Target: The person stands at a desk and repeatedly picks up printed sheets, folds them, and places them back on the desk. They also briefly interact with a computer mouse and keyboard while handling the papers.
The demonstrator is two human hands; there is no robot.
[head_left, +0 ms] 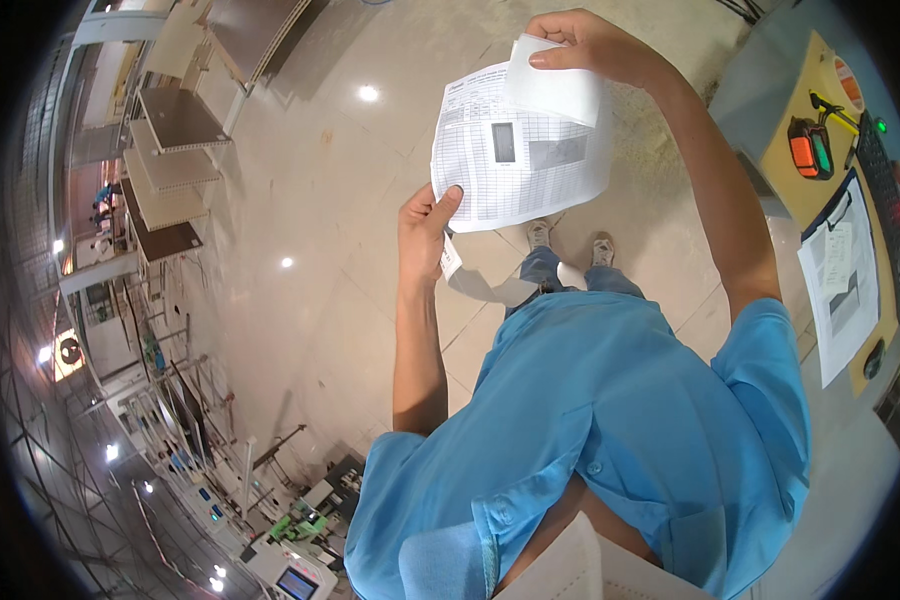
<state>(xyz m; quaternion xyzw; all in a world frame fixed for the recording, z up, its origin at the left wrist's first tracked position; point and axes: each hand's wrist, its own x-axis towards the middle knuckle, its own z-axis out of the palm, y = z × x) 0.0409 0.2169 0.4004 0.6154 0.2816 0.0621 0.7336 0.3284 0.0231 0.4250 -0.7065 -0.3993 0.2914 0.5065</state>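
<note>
My left hand (426,232) pinches the lower left corner of a large printed sheet (470,160), thumb on top. The sheet is covered in table rows and has a dark rectangle and a grey block on it. A curling strip of white paper (485,288) hangs below that hand; where it is held cannot be made out. At the far side, my right hand (590,45) grips a smaller, mostly blank white paper (552,90) between thumb and fingers. This paper overlaps the sheet's upper right corner.
On the right, a table with a tan board (790,165) bears an orange and green handheld device (810,148), a clipboard with papers (840,280), a keyboard (880,170) and a mouse (874,358). Brown shelves (182,118) stand at the far left, machinery (295,575) at the lower left.
</note>
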